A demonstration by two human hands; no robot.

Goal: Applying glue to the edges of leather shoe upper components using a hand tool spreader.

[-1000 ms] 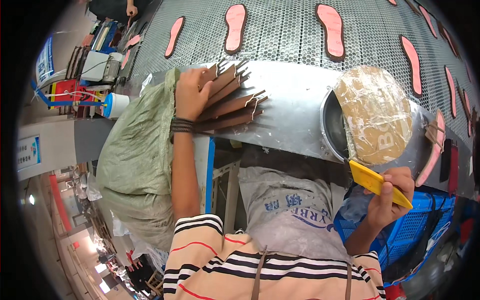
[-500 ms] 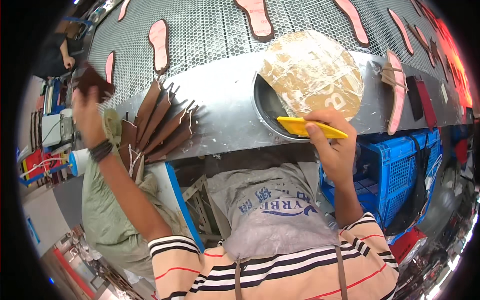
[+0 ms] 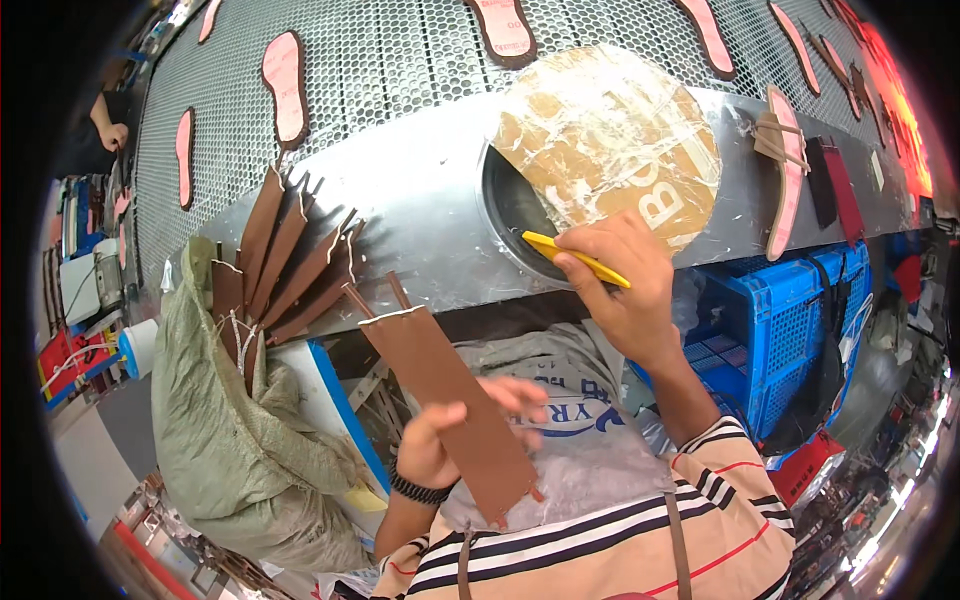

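My left hand [image 3: 424, 452] has its thumb on the near face of a flat brown strap piece [image 3: 455, 400]. Its fingers, partly blurred, show past the piece's right edge. A white line runs across the piece's upper end, where two narrow tabs stick out. Between the thumb and fingers of my right hand [image 3: 635, 285] is a yellow scraper [image 3: 585, 262]. The scraper lies over the rim of a dark round pan [image 3: 517, 205]. A cardboard disc [image 3: 610, 140], smeared with white, covers much of the pan. Similar brown strap pieces [image 3: 290, 250] are fanned out at the table's left edge.
A mesh conveyor [image 3: 390, 70] carries several pink insoles [image 3: 287, 90] with dark edges. On the metal ledge [image 3: 400, 150] at right lies another insole [image 3: 788, 180] with straps. A blue crate [image 3: 800, 330] stands below it. A green sack [image 3: 210, 400] hangs at left. Another person's hand [image 3: 115, 135] shows far left.
My left hand has come from the far left to my lap, bringing a brown strap piece. The yellow scraper in my right hand has shifted slightly left and turned edge-on.
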